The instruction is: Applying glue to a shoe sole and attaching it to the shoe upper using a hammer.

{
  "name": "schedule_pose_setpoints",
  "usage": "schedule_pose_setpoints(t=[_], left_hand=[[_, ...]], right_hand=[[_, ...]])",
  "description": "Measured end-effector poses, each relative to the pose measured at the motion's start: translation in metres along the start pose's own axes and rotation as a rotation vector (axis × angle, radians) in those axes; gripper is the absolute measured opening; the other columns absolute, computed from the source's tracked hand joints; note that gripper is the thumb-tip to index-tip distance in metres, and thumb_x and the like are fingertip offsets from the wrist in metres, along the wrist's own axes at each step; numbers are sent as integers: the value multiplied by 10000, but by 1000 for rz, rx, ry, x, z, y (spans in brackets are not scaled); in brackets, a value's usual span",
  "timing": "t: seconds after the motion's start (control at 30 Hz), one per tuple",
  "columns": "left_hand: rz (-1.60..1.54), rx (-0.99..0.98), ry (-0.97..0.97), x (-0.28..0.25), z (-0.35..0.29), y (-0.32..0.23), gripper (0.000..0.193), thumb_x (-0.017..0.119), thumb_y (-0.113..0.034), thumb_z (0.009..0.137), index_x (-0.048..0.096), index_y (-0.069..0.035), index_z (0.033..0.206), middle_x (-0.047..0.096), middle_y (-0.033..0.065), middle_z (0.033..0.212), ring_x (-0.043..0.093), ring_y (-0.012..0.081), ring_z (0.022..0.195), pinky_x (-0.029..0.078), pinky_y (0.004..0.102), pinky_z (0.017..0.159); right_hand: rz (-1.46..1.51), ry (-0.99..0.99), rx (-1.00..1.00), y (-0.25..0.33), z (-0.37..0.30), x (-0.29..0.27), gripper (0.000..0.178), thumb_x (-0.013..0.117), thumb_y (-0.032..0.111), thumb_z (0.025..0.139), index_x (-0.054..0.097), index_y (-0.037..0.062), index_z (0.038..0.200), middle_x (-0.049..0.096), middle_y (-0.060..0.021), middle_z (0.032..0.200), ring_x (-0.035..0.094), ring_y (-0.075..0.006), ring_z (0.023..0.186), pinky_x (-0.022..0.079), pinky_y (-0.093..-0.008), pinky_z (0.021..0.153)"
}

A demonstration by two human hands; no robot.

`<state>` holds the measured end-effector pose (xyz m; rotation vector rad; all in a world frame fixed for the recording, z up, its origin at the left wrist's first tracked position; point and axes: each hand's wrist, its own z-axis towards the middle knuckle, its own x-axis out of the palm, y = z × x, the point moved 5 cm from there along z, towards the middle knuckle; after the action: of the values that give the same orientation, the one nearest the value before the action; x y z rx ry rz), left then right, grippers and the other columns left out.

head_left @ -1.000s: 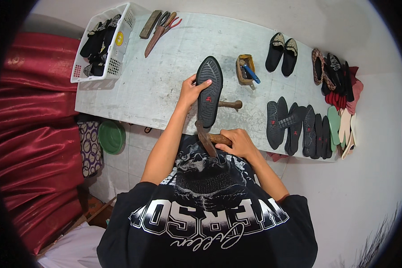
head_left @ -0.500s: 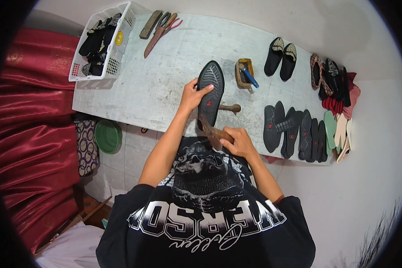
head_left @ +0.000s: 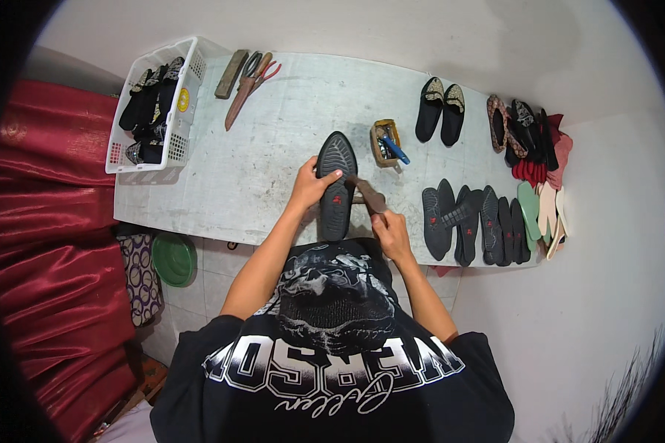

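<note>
A black shoe (head_left: 336, 214) with its ridged sole facing up stands toe-away at the near side of the table. My left hand (head_left: 311, 184) grips it from the left, thumb pressed on the sole. My right hand (head_left: 392, 235) is closed round a brown, worn hammer (head_left: 371, 196). The hammer's head is beside the shoe's right edge, near the middle of its length; I cannot tell whether they touch. Behind the hammer, a brown rod-like piece (head_left: 358, 199) is mostly hidden.
On the pale table (head_left: 303, 96) are a small box (head_left: 379, 156) with a blue-handled tool, black loafers (head_left: 429, 111) and several dark soles (head_left: 438, 229). A white basket (head_left: 177, 122) of shoes, pliers (head_left: 264, 74) and a sheathed knife (head_left: 238, 105) lie far left. Insoles (head_left: 528, 214) overlap at right.
The hammer has moved from the shoe's heel end forward to its right edge, my right hand turning with it. My left hand still grips the shoe. The whole view has shifted slightly.
</note>
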<state>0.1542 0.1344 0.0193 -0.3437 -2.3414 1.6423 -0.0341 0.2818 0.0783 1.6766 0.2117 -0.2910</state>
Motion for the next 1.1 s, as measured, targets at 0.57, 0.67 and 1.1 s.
schedule_pose_setpoints(t=[0.57, 0.67, 1.1], left_hand=[[325, 82, 104, -6, 10, 14, 654, 764, -320, 940, 404, 61, 1329, 639, 310, 1220, 656, 410, 1108, 500, 456, 962], [436, 119, 78, -6, 14, 21, 749, 748, -373, 948, 365, 92, 1394, 608, 345, 1291, 631, 453, 1180, 492, 474, 995], [363, 141, 99, -10, 6, 5, 686, 801, -450, 902, 520, 22, 1314, 669, 209, 1173, 660, 302, 1104, 516, 417, 939]], right_hand=[[66, -183, 184, 49, 62, 38, 537, 487, 484, 1080, 616, 0, 887, 543, -50, 593, 531, -159, 528, 388, -350, 511], [136, -232, 60, 51, 73, 43, 516, 500, 472, 1075, 634, -2, 919, 544, -62, 596, 540, -166, 537, 394, -363, 522], [-45, -263, 205, 42, 34, 72, 467, 542, 428, 1058, 642, -20, 973, 598, -169, 684, 595, -317, 618, 448, -428, 617]])
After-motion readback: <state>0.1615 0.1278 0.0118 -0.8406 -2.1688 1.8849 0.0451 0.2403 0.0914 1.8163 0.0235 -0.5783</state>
